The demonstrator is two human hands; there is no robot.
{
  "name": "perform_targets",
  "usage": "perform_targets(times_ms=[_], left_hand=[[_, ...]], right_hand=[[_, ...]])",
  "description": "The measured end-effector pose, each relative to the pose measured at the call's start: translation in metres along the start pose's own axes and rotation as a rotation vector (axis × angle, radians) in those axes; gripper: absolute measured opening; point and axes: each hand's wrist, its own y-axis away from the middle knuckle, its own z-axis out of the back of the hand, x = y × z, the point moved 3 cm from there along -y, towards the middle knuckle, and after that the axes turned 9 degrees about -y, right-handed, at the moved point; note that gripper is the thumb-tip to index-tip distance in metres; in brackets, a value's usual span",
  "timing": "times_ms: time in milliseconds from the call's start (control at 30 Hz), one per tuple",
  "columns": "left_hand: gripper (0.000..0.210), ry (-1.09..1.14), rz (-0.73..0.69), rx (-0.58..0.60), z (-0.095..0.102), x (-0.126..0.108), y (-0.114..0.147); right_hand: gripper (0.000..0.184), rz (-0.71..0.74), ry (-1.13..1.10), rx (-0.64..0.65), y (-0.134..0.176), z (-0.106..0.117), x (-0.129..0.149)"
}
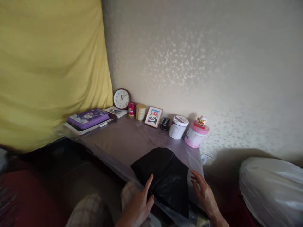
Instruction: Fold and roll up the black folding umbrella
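A black folded sheet [165, 176], thin and creased like a plastic bag, lies at the near end of the table and hangs partly over its front edge. My left hand [138, 205] is at its left side, index finger stretched out over the black material and thumb apart; its other fingers are largely hidden. Just beyond the sheet's right edge is my right hand [203, 192], fingers loosely bent and apart, with nothing visible in them. A crease runs down the middle of the sheet.
The table [113, 138] has a clear cover. Along the wall stand a round clock [121, 98], two small cans, a picture frame [153, 117], a black object [165, 124], a white tub [178, 127] and a pink-lidded tub [196, 135]. A purple case [88, 118] lies left.
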Motion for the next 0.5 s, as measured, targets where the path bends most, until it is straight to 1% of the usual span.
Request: perform_targets(times_ms=[100, 233, 367, 500], left_hand=[[0.061, 0.028, -0.004, 0.025, -0.006, 0.002, -0.002], [0.059, 0.073, -0.051, -0.016, -0.007, 0.002, -0.002], [0.059, 0.067, -0.036, -0.004, -0.005, 0.002, -0.001], [0.059, 0.090, -0.050, -0.016, -0.003, -0.001, -0.001]], right_hand=[[0.041, 0.029, -0.011, 0.049, 0.015, -0.006, 0.016], [0.046, 0.092, 0.024, 0.055, 0.021, -0.011, 0.036], [0.042, 0.167, 0.025, 0.121, 0.019, -0.015, 0.048], [0.033, 0.216, -0.003, 0.147, 0.017, -0.016, 0.051]])
